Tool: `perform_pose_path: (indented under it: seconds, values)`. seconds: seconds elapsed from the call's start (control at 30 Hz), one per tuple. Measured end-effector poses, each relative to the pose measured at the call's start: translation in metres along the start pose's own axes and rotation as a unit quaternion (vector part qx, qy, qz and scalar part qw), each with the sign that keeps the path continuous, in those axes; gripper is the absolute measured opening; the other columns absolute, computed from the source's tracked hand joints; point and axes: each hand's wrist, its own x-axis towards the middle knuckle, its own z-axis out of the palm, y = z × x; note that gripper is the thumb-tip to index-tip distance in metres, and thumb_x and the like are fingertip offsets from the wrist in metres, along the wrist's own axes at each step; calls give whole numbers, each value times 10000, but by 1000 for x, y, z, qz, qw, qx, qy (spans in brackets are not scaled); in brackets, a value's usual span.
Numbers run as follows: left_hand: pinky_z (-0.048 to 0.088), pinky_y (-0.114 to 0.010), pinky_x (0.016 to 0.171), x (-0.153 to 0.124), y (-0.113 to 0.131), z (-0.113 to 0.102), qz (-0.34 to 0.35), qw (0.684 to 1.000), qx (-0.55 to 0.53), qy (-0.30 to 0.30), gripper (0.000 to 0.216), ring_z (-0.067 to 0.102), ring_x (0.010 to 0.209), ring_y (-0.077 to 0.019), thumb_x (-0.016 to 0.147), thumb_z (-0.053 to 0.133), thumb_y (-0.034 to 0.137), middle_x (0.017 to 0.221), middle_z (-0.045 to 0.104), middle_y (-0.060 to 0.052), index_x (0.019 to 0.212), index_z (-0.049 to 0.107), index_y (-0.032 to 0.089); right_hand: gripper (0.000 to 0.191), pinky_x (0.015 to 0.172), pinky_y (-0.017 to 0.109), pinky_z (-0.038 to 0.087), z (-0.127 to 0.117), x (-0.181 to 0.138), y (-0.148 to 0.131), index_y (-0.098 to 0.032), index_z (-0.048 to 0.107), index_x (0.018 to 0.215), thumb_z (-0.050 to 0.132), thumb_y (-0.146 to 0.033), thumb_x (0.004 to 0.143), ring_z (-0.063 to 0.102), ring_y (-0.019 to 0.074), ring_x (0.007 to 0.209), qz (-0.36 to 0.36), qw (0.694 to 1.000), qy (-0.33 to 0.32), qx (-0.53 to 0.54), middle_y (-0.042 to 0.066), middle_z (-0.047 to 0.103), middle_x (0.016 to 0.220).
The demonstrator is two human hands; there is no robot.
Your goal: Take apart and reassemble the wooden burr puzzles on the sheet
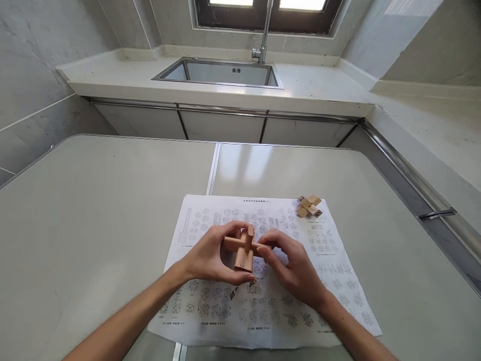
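Observation:
Over the middle of a printed instruction sheet [278,313], both hands hold one reddish wooden interlocking puzzle [245,258] made of crossed bars. My left hand [212,253] curls around its left side, fingers behind and thumb below the front bar. On the right, my right hand [291,265] pinches the end of the bar that points right between thumb and fingers. Small dark marks show on the front bar's end. A second, paler wooden puzzle [308,206] with letters on its pieces rests at the sheet's upper right corner, apart from both hands.
The sheet lies on a pale table [93,225] with a metal seam [213,168] down its middle. Beyond the table stands a counter [311,82] with a sink [225,75] and a faucet [261,50]. Another counter with a metal rail [409,170] runs along the right.

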Motion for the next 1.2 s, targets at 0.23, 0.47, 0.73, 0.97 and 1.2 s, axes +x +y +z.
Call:
perform_pose_path:
  seconds: [0.23,0.47,0.73,0.97,1.2]
  values:
    - [570,-430,915,1,-1,-2,24,999,23,33,723,697,1023,-288,802,790,662,1192,708,-111,1363,643,230,172,613,290,477,2,-3,2,-249,572,1006,543,-391,1100,615,157,600,26,999,11,30,-16,658,711]
    - [553,-525,1008,0,-5,0,3,1000,-10,22,827,721,1112,-357,824,747,685,1216,758,-151,1456,565,184,121,704,329,534,8,-6,1,-257,539,1144,500,-369,1116,667,186,711,33,997,-19,74,8,673,807]
    - [626,-441,824,0,-7,7,5,994,-110,7,666,792,837,-293,838,766,459,942,810,-100,1399,550,171,142,698,334,557,19,-8,-5,-254,568,1081,567,-395,1086,696,193,707,66,990,13,124,20,720,835]
    - [615,-417,788,0,-12,4,0,998,-37,46,802,767,881,-302,729,867,563,991,799,-113,1382,603,177,128,674,329,582,22,-6,-11,-250,577,1053,580,-375,1081,712,188,694,65,990,21,121,31,750,843]
    - [594,-408,830,-1,-12,8,64,994,22,83,816,744,827,-262,676,878,560,947,775,-76,1334,572,185,44,696,317,605,24,-9,-11,-257,575,1051,576,-291,1079,772,208,783,45,995,41,76,48,782,907]
